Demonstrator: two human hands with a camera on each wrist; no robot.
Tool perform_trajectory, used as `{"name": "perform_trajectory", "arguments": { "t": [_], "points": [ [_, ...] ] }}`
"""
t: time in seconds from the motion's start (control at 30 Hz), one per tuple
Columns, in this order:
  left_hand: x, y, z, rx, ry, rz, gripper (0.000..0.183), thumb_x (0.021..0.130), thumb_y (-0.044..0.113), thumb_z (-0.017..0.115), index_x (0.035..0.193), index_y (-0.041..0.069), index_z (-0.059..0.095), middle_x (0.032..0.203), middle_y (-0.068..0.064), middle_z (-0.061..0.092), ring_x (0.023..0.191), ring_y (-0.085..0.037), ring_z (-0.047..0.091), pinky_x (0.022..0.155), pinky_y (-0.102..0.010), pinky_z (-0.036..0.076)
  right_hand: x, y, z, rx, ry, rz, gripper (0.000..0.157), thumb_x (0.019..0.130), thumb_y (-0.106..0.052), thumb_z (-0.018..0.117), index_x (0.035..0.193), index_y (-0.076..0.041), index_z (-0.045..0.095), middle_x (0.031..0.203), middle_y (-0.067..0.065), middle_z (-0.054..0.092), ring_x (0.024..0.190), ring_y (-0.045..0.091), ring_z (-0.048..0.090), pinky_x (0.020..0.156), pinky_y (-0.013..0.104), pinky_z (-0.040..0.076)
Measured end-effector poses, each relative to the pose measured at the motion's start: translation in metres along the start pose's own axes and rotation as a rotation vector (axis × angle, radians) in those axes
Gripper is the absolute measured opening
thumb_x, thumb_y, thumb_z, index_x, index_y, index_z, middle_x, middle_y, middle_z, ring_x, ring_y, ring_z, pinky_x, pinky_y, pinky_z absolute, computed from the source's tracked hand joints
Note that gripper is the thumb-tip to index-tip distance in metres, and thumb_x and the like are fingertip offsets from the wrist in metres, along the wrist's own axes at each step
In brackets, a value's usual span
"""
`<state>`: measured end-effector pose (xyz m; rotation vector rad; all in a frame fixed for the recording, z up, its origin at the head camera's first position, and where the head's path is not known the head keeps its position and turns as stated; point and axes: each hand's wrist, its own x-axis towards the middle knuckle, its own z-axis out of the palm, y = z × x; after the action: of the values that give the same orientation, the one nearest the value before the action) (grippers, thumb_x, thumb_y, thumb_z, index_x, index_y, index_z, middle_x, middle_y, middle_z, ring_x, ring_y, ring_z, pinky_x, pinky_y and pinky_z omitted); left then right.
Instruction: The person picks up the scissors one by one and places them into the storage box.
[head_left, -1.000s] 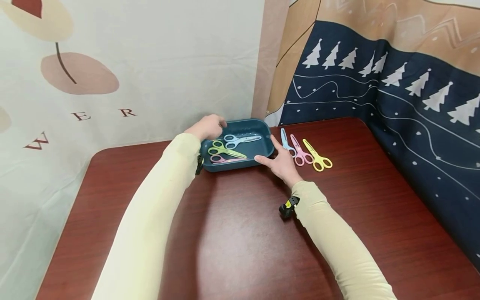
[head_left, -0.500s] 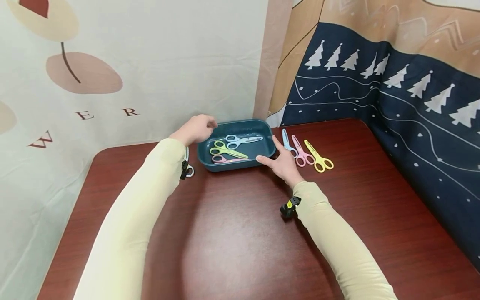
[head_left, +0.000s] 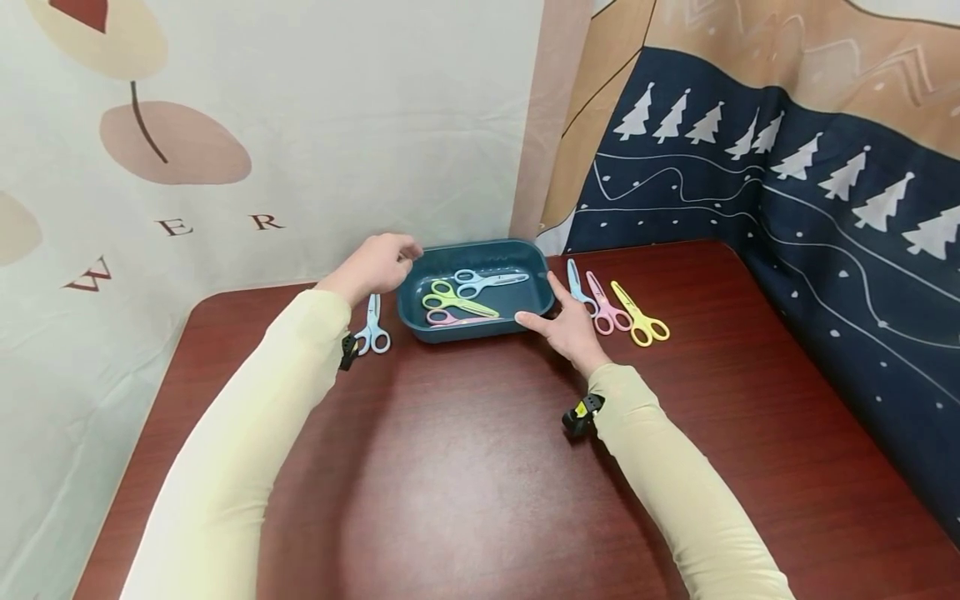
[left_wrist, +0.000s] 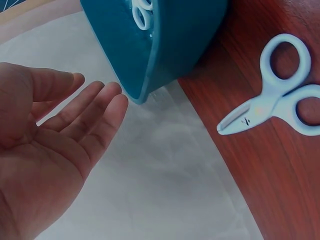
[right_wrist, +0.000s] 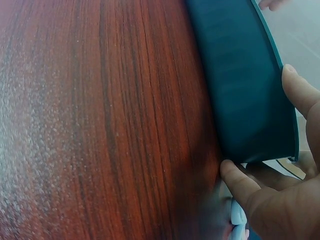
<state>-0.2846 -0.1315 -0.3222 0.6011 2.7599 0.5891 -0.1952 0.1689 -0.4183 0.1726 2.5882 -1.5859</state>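
Observation:
My left hand (head_left: pixel 384 265) is near the back left corner of a dark teal plastic container (head_left: pixel 468 331), its palm empty and fingers loosely extended in the left wrist view. My right hand (head_left: pixel 567 327) holds the container's front right corner, thumb on the front rim and fingers along the right end. Inside lie light blue scissors (head_left: pixel 491 283), green scissors (head_left: pixel 459 300) and pink scissors (head_left: pixel 459 319). Another light blue pair of scissors (left_wrist: pixel 272 102) lies on the table left of the container, beside my left wrist.
Right of the container, blue scissors (head_left: pixel 574 279), pink scissors (head_left: pixel 606 306) and yellow scissors (head_left: pixel 640 315) lie in a row on the brown wooden table (head_left: pixel 465 467). A pale curtain (head_left: pixel 375 150) hangs along the back, and a navy tree-patterned cloth (head_left: pixel 675 192) stands at the right.
My left hand has drawn back leftward from over the container, and the blue scissors on the left of the table have come out from behind that arm. The right hand stays at its corner.

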Motion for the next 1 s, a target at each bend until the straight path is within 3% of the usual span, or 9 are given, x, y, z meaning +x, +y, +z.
{"name": "perform_trajectory", "arguments": {
  "t": [0.23, 0.47, 0.67, 1.0],
  "points": [
    [-0.013, -0.007, 0.0, 0.001, 0.035, 0.007, 0.038, 0.102, 0.004, 0.045, 0.136, -0.005, 0.06, 0.137, -0.026, 0.061, 0.13, -0.042, 0.055, 0.109, -0.054, 0.044, 0.0, -0.001, 0.0, 0.0, -0.003, 0.006, 0.096, 0.092, -0.038, 0.08, 0.167, -0.022, 0.021, 0.171, 0.007, 0.024, 0.157, 0.03, 0.023, 0.124, 0.051, 0.026],
    [-0.026, -0.017, 0.001, -0.026, 0.031, -0.034, 0.04, 0.104, 0.006, 0.045, 0.141, -0.003, 0.056, 0.141, -0.024, 0.058, 0.128, -0.04, 0.056, 0.106, -0.055, 0.046, 0.0, -0.001, 0.0, 0.0, -0.004, 0.012, 0.096, 0.092, -0.039, 0.08, 0.167, -0.023, 0.022, 0.171, 0.007, 0.024, 0.156, 0.031, 0.023, 0.124, 0.052, 0.026],
    [-0.035, -0.025, 0.003, -0.034, 0.051, -0.016, 0.039, 0.103, 0.005, 0.046, 0.139, -0.004, 0.057, 0.139, -0.025, 0.059, 0.124, -0.041, 0.059, 0.102, -0.054, 0.047, 0.0, -0.001, 0.0, 0.002, -0.007, 0.005, 0.097, 0.092, -0.04, 0.079, 0.167, -0.023, 0.021, 0.171, 0.006, 0.023, 0.157, 0.029, 0.023, 0.125, 0.05, 0.026],
    [-0.047, -0.037, 0.009, -0.049, 0.056, -0.032, 0.038, 0.103, 0.005, 0.047, 0.138, -0.005, 0.057, 0.138, -0.027, 0.058, 0.128, -0.043, 0.055, 0.108, -0.057, 0.044, 0.001, -0.001, 0.001, 0.029, -0.008, 0.023, 0.096, 0.093, -0.036, 0.079, 0.167, -0.024, 0.02, 0.171, 0.007, 0.023, 0.156, 0.03, 0.025, 0.124, 0.049, 0.027]
  ]
}}
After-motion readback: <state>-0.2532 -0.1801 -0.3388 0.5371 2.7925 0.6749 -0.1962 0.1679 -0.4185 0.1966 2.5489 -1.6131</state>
